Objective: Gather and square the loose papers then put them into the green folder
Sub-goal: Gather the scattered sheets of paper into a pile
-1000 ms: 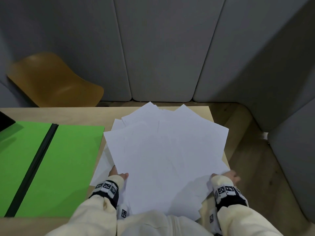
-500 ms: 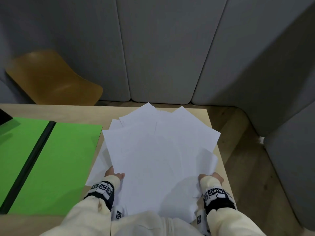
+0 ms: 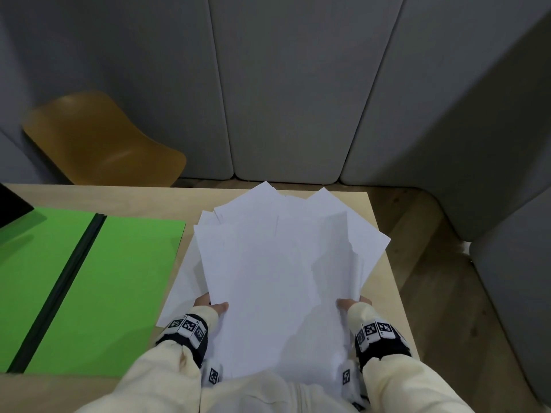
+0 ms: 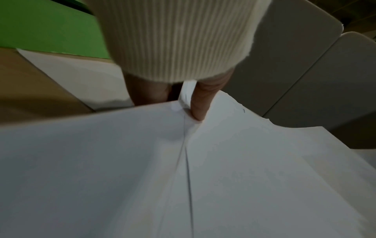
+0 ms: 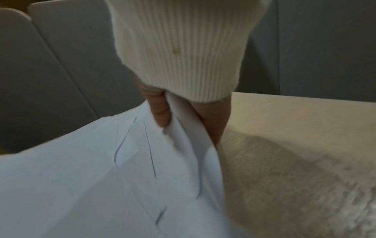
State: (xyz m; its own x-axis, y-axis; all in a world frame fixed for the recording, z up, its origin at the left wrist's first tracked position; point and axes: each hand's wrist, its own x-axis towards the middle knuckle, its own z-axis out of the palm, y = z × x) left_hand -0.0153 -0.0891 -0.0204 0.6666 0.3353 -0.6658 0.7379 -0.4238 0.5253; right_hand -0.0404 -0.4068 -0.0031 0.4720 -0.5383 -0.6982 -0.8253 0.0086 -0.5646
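Observation:
A fanned sheaf of loose white papers (image 3: 277, 272) is held over the right half of the wooden table (image 3: 155, 201), its corners splayed out at the far end. My left hand (image 3: 211, 307) pinches the sheaf's left edge, thumb (image 4: 200, 104) on top and the other fingers hidden beneath. My right hand (image 3: 351, 305) pinches the right edge the same way, thumb (image 5: 159, 111) on top of the papers (image 5: 101, 177). One sheet (image 3: 182, 287) still lies flat on the table under the left side. The green folder (image 3: 89, 287) lies open on the left, a black spine down its middle.
An orange chair (image 3: 101, 141) stands behind the table's far left. Grey padded wall panels (image 3: 283, 84) enclose the booth. A black object (image 3: 12, 205) overlaps the folder's far left corner. The table's right edge (image 3: 393, 278) drops to a wooden floor.
My hands have drawn closer together, the right one moving left, so the fan of papers is narrower. Its right-hand sheets have swung in over the table.

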